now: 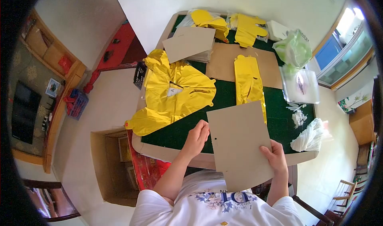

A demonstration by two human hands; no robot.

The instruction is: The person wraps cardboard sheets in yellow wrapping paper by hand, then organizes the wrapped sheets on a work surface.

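My right hand (276, 156) grips the right edge of a grey-beige cardboard sheet (241, 146), thumb on its face. The sheet is tilted upright in front of my chest. At its left edge, my left hand (196, 139) is closed, fingers curled together; whether they pinch the edge or something small is hidden. Beyond the hands, a large yellow foil piece (175, 92) with a white triangular patch marked A lies on the green table top (223, 94). A narrower yellow foil piece (249, 78) lies partly behind the sheet.
More cardboard sheets (189, 44) are stacked at the back left, beside folded yellow foil (249, 28). A green plastic bag (294, 50), clear plastic sleeves (300, 84) and a white bundle (307, 136) line the right side. An open cardboard box (111, 166) stands at lower left.
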